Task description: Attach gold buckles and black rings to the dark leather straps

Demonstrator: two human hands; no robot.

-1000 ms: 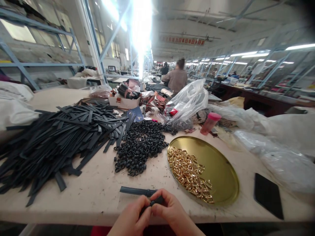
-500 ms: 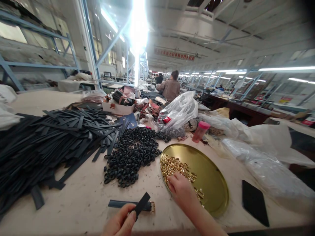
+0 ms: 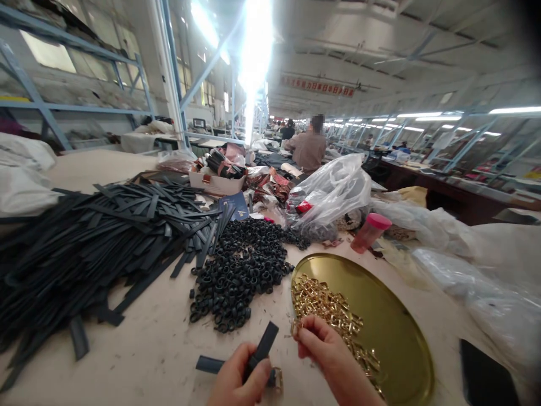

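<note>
Between the thumb and fingers of my left hand [image 3: 242, 376] is a black strap [image 3: 266, 340], its free end pointing up and right. Under that hand lies another dark strap [image 3: 209, 364] on the table, with a gold buckle [image 3: 278, 379] at its right end. My right hand [image 3: 323, 344] is closed in a pinch on a small gold buckle [image 3: 295, 327], held just off the left rim of the round gold tray [image 3: 395, 313]. Many loose gold buckles [image 3: 323, 301] are heaped on the tray's left side.
Small black loops [image 3: 240, 270] form a pile beyond my hands. Long black strips [image 3: 105, 242] are heaped at left. Behind the tray stand a pink-lidded jar [image 3: 371, 232] and plastic bags [image 3: 333, 194]. A dark flat slab [image 3: 486, 369] lies at right; a person [image 3: 308, 148] is farther back.
My right hand has come off the buckle heap towards my left hand, now with a gold buckle in its fingers. The view has shifted left, so things appear farther right.
</note>
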